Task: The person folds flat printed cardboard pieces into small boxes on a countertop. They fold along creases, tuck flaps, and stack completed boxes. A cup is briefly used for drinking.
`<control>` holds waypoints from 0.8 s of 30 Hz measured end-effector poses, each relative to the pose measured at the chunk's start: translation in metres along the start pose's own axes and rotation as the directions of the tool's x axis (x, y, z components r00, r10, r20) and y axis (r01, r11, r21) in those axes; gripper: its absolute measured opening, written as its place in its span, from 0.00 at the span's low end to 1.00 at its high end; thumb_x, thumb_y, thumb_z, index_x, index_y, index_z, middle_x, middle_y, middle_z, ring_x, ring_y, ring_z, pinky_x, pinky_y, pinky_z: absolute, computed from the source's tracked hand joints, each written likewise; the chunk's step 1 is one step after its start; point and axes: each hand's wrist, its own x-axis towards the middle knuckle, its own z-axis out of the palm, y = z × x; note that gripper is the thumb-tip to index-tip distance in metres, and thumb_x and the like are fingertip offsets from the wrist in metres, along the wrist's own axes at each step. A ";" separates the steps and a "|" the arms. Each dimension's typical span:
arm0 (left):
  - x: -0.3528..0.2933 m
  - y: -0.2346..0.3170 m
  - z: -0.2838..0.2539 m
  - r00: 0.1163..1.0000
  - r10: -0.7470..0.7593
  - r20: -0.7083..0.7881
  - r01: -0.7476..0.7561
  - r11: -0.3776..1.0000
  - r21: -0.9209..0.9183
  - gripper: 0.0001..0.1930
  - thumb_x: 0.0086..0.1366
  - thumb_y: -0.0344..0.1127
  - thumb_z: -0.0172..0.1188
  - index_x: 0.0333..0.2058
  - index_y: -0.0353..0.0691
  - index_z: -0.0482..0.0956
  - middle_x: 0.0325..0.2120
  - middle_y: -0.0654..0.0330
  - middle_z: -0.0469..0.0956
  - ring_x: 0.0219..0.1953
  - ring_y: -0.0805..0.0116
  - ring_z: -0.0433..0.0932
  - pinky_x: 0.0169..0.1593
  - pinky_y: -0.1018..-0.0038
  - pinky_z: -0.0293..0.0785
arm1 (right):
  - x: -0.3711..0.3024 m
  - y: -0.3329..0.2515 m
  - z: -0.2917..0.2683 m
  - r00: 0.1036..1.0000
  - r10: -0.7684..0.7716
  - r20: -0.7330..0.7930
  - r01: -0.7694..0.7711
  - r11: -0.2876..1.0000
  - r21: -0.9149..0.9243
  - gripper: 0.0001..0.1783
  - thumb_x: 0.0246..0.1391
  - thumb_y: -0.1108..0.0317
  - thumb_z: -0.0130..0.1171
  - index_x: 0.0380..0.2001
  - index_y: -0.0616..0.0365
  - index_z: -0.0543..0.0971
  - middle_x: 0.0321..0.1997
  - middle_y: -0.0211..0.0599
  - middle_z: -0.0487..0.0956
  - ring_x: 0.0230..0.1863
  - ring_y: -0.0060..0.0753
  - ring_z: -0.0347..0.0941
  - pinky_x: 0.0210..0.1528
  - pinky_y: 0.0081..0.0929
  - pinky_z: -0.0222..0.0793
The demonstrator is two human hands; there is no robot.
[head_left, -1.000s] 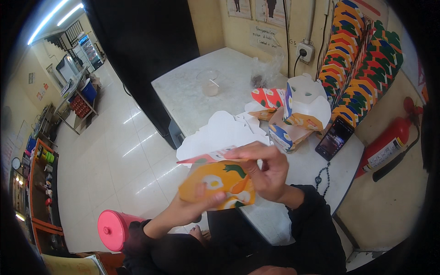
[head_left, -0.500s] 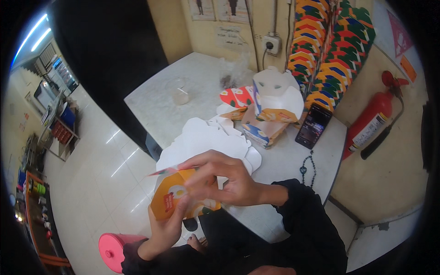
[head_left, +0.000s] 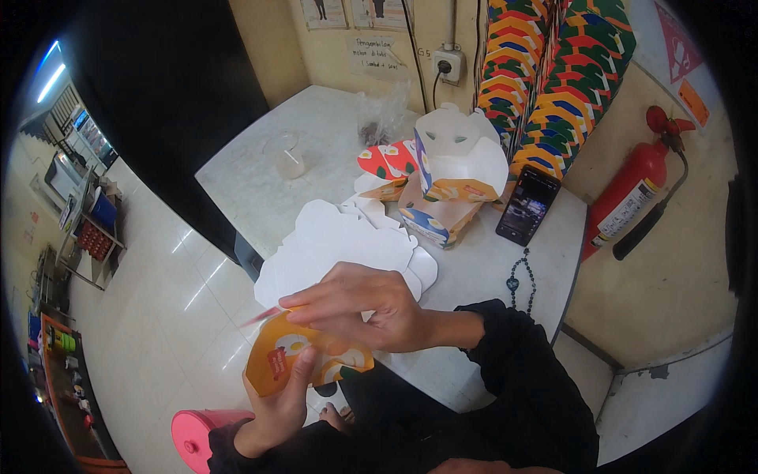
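Partly covered orange carton (head_left: 266, 365), white cardboard (head_left: 312, 245), phone (head_left: 529, 205)

Counter (head_left: 233, 170): cup (head_left: 290, 164) left; plastic bag (head_left: 384, 118) right of cup | flat blanks (head_left: 324, 249) before cup | boxes (head_left: 464, 189) behind-right of blanks | phone (head_left: 527, 208) right of boxes, beads (head_left: 513, 283) before phone | carton (head_left: 272, 362) before blanks | extinguisher (head_left: 632, 189) right of counter
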 end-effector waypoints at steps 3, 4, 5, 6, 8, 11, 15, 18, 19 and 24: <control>0.001 -0.004 0.000 0.998 0.044 -0.049 -0.044 0.999 0.002 0.17 0.64 0.29 0.54 0.49 0.32 0.64 0.38 0.56 0.73 0.38 0.72 0.76 0.41 0.79 0.74 | 0.000 0.009 0.006 0.991 -0.131 0.040 0.137 0.975 -0.177 0.15 0.56 0.71 0.53 0.48 0.51 0.77 0.56 0.33 0.73 0.50 0.31 0.68 0.53 0.30 0.64; 0.001 -0.006 0.001 0.995 0.068 -0.074 -0.067 0.998 0.005 0.16 0.64 0.29 0.54 0.49 0.32 0.63 0.39 0.56 0.73 0.39 0.72 0.75 0.42 0.80 0.73 | 0.000 0.010 0.010 0.987 -0.156 0.022 0.157 0.962 -0.221 0.16 0.55 0.70 0.55 0.48 0.53 0.77 0.55 0.35 0.73 0.51 0.32 0.68 0.53 0.31 0.63; 0.001 -0.005 0.001 0.995 0.064 -0.074 -0.064 0.998 -0.006 0.16 0.63 0.28 0.54 0.48 0.32 0.63 0.39 0.56 0.72 0.39 0.72 0.75 0.42 0.80 0.73 | 0.000 0.011 0.015 0.983 -0.183 0.006 0.177 0.947 -0.266 0.16 0.54 0.70 0.57 0.47 0.54 0.78 0.55 0.38 0.73 0.52 0.32 0.68 0.53 0.31 0.62; 0.000 -0.004 0.002 0.995 0.060 -0.073 -0.062 0.998 -0.018 0.16 0.63 0.28 0.55 0.48 0.32 0.63 0.39 0.56 0.72 0.40 0.72 0.74 0.42 0.80 0.72 | -0.002 0.012 0.018 0.978 -0.209 -0.009 0.196 0.930 -0.311 0.17 0.52 0.69 0.58 0.47 0.55 0.78 0.55 0.40 0.73 0.52 0.33 0.67 0.54 0.31 0.62; -0.001 -0.004 0.002 0.995 0.067 -0.076 -0.067 0.998 -0.003 0.16 0.62 0.27 0.55 0.47 0.32 0.63 0.39 0.56 0.71 0.40 0.73 0.74 0.42 0.80 0.71 | -0.005 0.013 0.022 0.973 -0.232 0.008 0.216 0.890 -0.402 0.18 0.53 0.68 0.57 0.49 0.55 0.76 0.56 0.40 0.72 0.56 0.34 0.65 0.55 0.31 0.60; -0.003 -0.006 -0.004 0.993 0.100 -0.070 -0.093 0.991 0.092 0.16 0.62 0.25 0.56 0.46 0.32 0.63 0.38 0.56 0.71 0.39 0.73 0.73 0.42 0.80 0.71 | -0.004 0.003 0.021 0.982 -0.182 0.059 0.189 0.873 -0.450 0.20 0.56 0.68 0.53 0.52 0.56 0.73 0.58 0.40 0.71 0.59 0.37 0.62 0.57 0.32 0.59; 0.002 -0.009 -0.014 0.962 0.264 0.064 -0.271 0.910 0.314 0.16 0.61 0.24 0.55 0.46 0.31 0.63 0.39 0.56 0.70 0.39 0.73 0.72 0.41 0.80 0.70 | 0.003 -0.010 0.000 0.987 0.078 0.138 -0.069 0.995 -0.066 0.20 0.58 0.67 0.49 0.53 0.58 0.72 0.59 0.40 0.69 0.62 0.40 0.59 0.60 0.35 0.57; 0.002 -0.004 -0.011 0.977 0.196 0.078 -0.209 0.950 0.233 0.16 0.61 0.23 0.55 0.47 0.29 0.64 0.38 0.56 0.71 0.38 0.73 0.73 0.40 0.81 0.70 | 0.005 -0.008 -0.003 0.976 0.178 0.122 -0.180 0.984 0.000 0.20 0.58 0.66 0.52 0.54 0.54 0.71 0.54 0.35 0.74 0.56 0.38 0.64 0.58 0.38 0.61; 0.000 -0.002 -0.010 0.990 0.127 0.062 -0.135 0.978 0.157 0.16 0.61 0.23 0.56 0.47 0.29 0.65 0.37 0.56 0.71 0.37 0.73 0.73 0.40 0.81 0.70 | 0.004 -0.005 -0.001 0.980 0.149 0.128 -0.148 0.989 -0.019 0.20 0.58 0.67 0.52 0.54 0.55 0.72 0.53 0.36 0.74 0.56 0.39 0.65 0.57 0.38 0.62; -0.008 0.002 -0.016 0.987 -0.042 0.155 0.024 0.993 0.115 0.18 0.61 0.25 0.55 0.49 0.28 0.66 0.41 0.56 0.73 0.44 0.69 0.73 0.46 0.73 0.71 | -0.003 0.004 0.006 0.995 -0.074 0.066 0.091 0.949 -0.302 0.19 0.55 0.66 0.55 0.50 0.58 0.74 0.49 0.43 0.77 0.55 0.37 0.69 0.60 0.38 0.58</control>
